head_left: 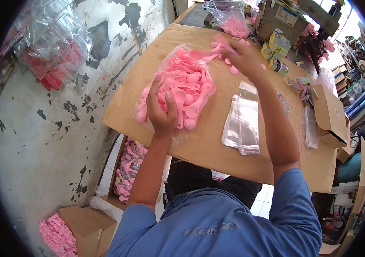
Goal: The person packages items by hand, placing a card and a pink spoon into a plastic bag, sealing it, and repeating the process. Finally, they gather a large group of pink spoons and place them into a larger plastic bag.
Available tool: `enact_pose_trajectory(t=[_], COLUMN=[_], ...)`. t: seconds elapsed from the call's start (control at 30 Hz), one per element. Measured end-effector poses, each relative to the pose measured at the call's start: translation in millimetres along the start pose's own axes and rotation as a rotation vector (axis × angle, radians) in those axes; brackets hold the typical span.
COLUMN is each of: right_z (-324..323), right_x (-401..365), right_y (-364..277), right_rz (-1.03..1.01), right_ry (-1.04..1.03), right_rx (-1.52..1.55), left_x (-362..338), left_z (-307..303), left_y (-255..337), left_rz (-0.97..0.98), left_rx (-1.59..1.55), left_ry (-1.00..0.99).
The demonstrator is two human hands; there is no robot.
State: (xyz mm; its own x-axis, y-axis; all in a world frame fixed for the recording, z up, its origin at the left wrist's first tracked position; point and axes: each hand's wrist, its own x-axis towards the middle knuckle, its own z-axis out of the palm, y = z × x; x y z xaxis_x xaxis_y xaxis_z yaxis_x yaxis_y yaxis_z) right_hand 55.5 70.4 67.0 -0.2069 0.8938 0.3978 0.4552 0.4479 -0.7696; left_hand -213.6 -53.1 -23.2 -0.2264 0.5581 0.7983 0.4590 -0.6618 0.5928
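Observation:
A heap of pink plastic spoons (186, 85) lies on a clear plastic sheet or bag on the brown-covered table (208, 141). My left hand (162, 107) rests against the heap's lower left side, thumb and fingers apart around some spoons. Over the table's far side, my right hand (243, 58) grips pink spoons (220, 46), slightly blurred. Beneath and beside it, several pink round pieces (234, 70) lie on the table. Clear plastic bags (242, 124) are stacked right of the heap, nearer my body.
An open cardboard box (329, 115) stands at the right edge. Small yellow boxes (279, 43) and a bag of pink pieces (235, 26) sit at the back. Plastic bags (50, 47) hang on the left wall. Boxes of pink items (129, 169) stand below the table.

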Motion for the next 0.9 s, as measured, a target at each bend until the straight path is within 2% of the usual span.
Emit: enact_pose_trajectory(t=[0.03, 0.13, 0.2, 0.27, 0.33, 0.4, 0.43, 0.5, 0.7, 0.8, 0.9], right_z=[-10.1, -23.5, -8.3, 5.6, 27.3, 43.8, 56.9, 84.6, 110.4, 104.7, 94.6], right_x=[1.6, 21.7, 17.9, 18.5, 2.3, -10.7, -16.4, -20.4, -19.6, -24.0, -27.0], right_y=[6.5, 64.0, 74.1, 72.0, 23.7, -16.7, -23.1, -22.0, -28.4, -30.1, -35.2], right_rz=[0.098, 0.148, -0.245, -0.401, -0.291, -0.203, -0.175, -0.454, -0.312, -0.272, -0.272], right_ry=[0.073, 0.266, 0.559, 0.532, 0.187, -0.193, -0.285, -0.155, -0.304, -0.342, -0.24], right_rx=[-0.029, -0.243, -0.671, -0.661, -0.221, -0.133, -0.076, -0.408, -0.529, -0.468, -0.468], left_x=[0.8, 1.6, 0.5, 0.8, -0.7, -0.3, -0.4, 0.0, -0.9, -0.9, -4.0], left_z=[0.8, 2.0, 2.0, 3.0, 3.2, 3.8, 3.7, 4.2, 4.0, 3.6, 2.4], left_y=[-1.3, -6.0, -7.1, -8.0, -10.4, -13.4, -12.4, -9.3, -7.9, -6.5, -13.2], left_rz=[0.001, -0.006, -0.033, -0.04, -0.038, -0.019, -0.029, -0.044, -0.078, -0.088, -0.084], left_rx=[0.001, -0.002, -0.007, -0.019, -0.001, 0.041, 0.037, 0.028, 0.012, 0.007, 0.03], left_ry=[0.001, -0.012, -0.024, -0.026, -0.033, -0.057, -0.061, -0.066, -0.061, -0.062, -0.077])
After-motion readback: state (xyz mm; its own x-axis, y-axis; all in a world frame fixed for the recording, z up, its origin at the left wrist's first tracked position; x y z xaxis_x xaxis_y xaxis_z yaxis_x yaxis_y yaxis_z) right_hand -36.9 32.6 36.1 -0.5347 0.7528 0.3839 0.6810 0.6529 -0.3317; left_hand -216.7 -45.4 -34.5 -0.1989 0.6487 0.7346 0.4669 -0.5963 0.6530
